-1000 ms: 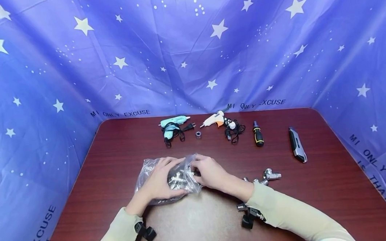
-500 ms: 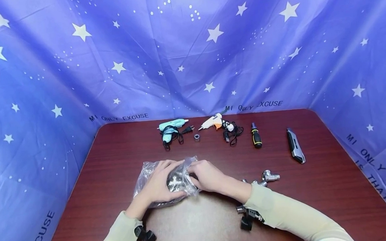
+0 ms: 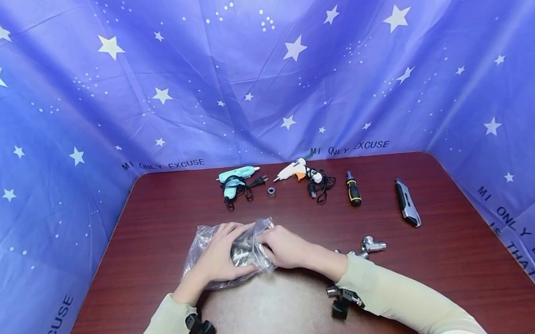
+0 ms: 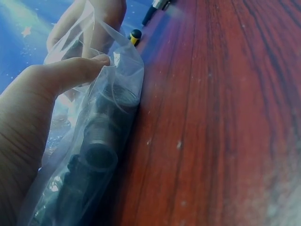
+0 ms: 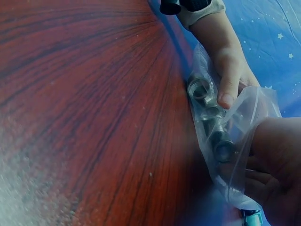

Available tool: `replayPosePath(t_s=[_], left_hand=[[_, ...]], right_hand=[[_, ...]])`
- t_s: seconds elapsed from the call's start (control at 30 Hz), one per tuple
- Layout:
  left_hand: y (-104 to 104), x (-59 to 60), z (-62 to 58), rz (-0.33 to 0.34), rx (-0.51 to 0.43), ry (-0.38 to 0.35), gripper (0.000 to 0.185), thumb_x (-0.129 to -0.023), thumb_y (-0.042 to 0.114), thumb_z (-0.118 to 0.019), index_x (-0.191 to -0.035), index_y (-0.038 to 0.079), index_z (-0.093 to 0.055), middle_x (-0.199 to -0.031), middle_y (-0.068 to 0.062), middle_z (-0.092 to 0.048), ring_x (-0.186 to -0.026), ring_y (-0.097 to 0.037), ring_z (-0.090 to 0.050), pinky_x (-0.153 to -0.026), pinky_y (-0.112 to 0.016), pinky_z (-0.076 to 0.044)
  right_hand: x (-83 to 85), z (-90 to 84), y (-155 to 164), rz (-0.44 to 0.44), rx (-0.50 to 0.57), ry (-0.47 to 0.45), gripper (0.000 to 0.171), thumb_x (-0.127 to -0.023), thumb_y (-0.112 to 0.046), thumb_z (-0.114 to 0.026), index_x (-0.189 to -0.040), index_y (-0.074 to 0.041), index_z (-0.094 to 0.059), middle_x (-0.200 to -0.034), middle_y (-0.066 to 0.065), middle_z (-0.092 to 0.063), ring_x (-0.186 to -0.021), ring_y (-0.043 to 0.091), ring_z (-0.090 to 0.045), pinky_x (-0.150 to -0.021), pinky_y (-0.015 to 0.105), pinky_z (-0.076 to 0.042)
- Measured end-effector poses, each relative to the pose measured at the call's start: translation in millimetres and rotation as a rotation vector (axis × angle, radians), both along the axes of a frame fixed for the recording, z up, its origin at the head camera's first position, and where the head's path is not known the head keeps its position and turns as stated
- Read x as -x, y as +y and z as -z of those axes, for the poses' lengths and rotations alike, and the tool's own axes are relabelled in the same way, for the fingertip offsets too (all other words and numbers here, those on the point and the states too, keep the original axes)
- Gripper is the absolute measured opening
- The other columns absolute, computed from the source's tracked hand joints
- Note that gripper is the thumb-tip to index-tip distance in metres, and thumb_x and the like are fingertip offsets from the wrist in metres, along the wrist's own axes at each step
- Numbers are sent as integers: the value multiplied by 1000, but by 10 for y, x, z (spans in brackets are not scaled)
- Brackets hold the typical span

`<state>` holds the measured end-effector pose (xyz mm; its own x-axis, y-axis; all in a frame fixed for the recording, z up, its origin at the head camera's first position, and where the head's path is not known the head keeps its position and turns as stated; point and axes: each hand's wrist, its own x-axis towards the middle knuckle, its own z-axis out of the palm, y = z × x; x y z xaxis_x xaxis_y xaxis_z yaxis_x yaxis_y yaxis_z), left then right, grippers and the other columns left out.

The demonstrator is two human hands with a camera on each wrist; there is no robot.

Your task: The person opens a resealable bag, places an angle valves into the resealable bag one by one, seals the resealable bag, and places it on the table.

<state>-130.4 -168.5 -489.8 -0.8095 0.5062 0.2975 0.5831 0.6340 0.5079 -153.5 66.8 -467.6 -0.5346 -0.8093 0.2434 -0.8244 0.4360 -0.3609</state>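
Two hands on one clear plastic bag (image 3: 208, 253) of metal pipe fittings (image 3: 241, 253), lying on the near-centre of the dark red table (image 3: 436, 259). Left hand (image 3: 220, 258) grips the bag from the left, thumb curled over it; right hand (image 3: 286, 246) pinches its right edge. Loose tee fitting (image 3: 372, 243) lies right of the right forearm. Along the far edge: teal glue gun (image 3: 234, 181), white glue gun (image 3: 297, 170), screwdriver (image 3: 352, 189), utility knife (image 3: 407, 209).

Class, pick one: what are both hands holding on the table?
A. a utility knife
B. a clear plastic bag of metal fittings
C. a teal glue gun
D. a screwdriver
B: the left hand and right hand both grip the bag, with metal fittings showing through it.
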Motion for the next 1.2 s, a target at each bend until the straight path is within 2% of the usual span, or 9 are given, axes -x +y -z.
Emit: replayPosePath(t_s=[0.13,0.2,0.3,0.43,0.5,0.67,0.83,1.0,1.2], left_hand=[[-6,-2,0,4,-6,0,99,-67,48,-94,-155,20,-56,-133,-2,-65,-122,-21,-56,-104,-51,-53],[-10,-2,5,4,-7,1,99,-68,48,-94,-155,20,-55,-133,-1,-65,-122,-20,-56,-103,-50,-53],[-13,4,15,3,-1,4,100,-68,50,-94,-155,21,-55,-134,-1,-65,-122,-20,-56,-103,-50,-53],[-15,11,14,1,6,3,101,-68,51,-95,-156,21,-54,-134,0,-65,-122,-19,-56,-103,-50,-53],[-15,12,9,2,9,4,102,-67,52,-95,-156,21,-54,-133,0,-64,-122,-19,-56,-103,-50,-53],[-15,8,-4,7,15,13,103,-67,53,-95,-156,21,-54,-133,1,-65,-122,-19,-56,-102,-50,-54],[-16,7,2,7,11,13,103,-67,53,-95,-156,21,-54,-133,1,-65,-123,-20,-57,-103,-52,-54],[-23,3,-1,5,10,8,104,-67,53,-95,-156,21,-54,-133,0,-65,-123,-20,-56,-103,-53,-53],[-23,-6,-11,8,14,8,104,-67,53,-95,-156,21,-53,-134,1,-65,-121,-18,-56,-102,-51,-54]], right_hand=[[-11,1,-8,-19,-11,-31,35,-99,-4,-60,-130,-7,-74,-121,9,-80,-113,23,-76,-103,36,-59],[-16,-9,-1,-29,-16,-50,36,-100,-4,-58,-134,-6,-72,-124,10,-79,-117,24,-75,-107,37,-57],[-10,-27,32,-45,-13,-60,37,-100,-4,-58,-134,-7,-72,-126,9,-78,-118,22,-74,-107,35,-57],[10,-67,126,-60,-9,-73,26,-98,-5,-62,-119,-11,-76,-113,3,-80,-105,14,-76,-96,29,-60],[22,-85,192,-54,-5,-81,23,-97,-6,-64,-116,-12,-76,-112,1,-80,-104,13,-75,-95,29,-60],[45,-166,389,4,22,-99,31,-98,-6,-66,-127,-11,-77,-124,5,-79,-118,17,-74,-103,35,-59],[74,-282,581,56,45,-100,30,-100,-7,-66,-128,-10,-77,-122,4,-80,-102,13,-75,-92,34,-61],[130,-367,780,97,51,-61,30,-98,-6,-68,-127,-9,-77,-119,4,-80,-87,7,-67,-81,31,-58],[183,-437,1116,184,54,4,29,-96,-5,-71,-123,-11,-79,-114,2,-81,-81,8,-66,-79,31,-57]])
